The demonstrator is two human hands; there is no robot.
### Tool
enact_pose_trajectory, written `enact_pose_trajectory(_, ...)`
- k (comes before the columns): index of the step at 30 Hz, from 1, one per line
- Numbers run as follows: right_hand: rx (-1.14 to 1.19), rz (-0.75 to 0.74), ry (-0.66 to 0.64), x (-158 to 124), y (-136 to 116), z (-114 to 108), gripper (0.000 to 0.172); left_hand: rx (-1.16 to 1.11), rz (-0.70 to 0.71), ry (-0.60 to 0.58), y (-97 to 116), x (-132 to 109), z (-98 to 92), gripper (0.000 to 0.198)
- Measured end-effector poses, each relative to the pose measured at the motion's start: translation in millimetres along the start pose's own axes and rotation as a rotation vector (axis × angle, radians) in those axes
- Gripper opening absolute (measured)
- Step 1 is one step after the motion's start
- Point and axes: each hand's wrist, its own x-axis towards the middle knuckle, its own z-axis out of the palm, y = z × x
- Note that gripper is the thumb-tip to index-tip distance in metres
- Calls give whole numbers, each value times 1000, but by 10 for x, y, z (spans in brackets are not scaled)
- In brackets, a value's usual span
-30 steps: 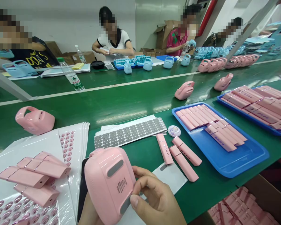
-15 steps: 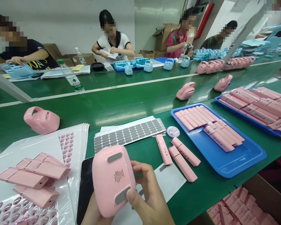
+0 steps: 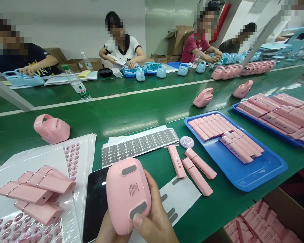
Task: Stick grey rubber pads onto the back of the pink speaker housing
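Just left of the pink plastic device [image 3: 128, 199] lies a black smartphone [image 3: 95, 206]; the left hand [image 3: 107, 226] and right hand [image 3: 152, 216] grip that device between them above the green surface [image 3: 207, 216], with a white backing sheet [image 3: 179, 202] just right of it.

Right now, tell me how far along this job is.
Done: the pink device has two grey pads on its back. In hand: the left hand and right hand hold it. Remaining: the pink bars on the blue tray seem to be waiting.
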Motion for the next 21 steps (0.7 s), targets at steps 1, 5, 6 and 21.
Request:
enact_pose_trajectory(1,10,0,4,-1,-2,2,93,-5,-4,17,-8,-5,13,61)
enact_pose_trajectory(5,58,-67,-38,5,33,-8,89,30,101,100,-37,4,36,79)
enact_pose_trajectory(6,68,-79,-46,8,45,-11,88,27,122,106,-39,10,35,78)
enact_pose_trajectory(21,199,-43,40,51,105,-36,69,240,146,69,-27,-21,171,46)
